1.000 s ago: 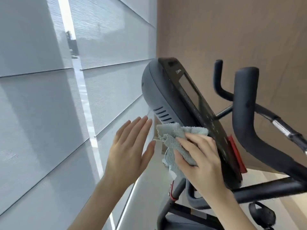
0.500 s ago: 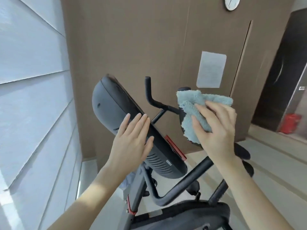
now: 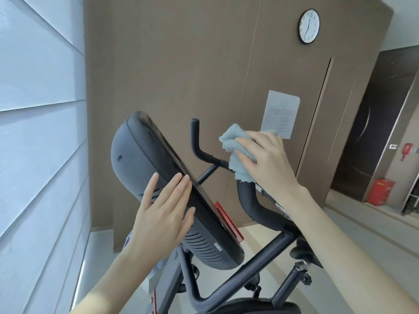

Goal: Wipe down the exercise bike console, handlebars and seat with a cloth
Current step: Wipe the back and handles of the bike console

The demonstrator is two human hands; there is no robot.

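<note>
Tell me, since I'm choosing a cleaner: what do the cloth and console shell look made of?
Cloth: light blue, fluffy looped pile, likely microfibre or terry. Console shell: dark grey, smooth matte with moulded vent slots, probably hard plastic; its front face looks glossier, seen edge-on.

a round white wall clock with a black rim (image 3: 308, 26) hangs high on the brown panelled wall (image 3: 172, 64). below it a white printed paper sheet (image 3: 281, 112) is stuck to the panel. pale grey window blinds (image 3: 38, 109) fill the left. a red box (image 3: 381, 191) sits on the floor at far right.
</note>
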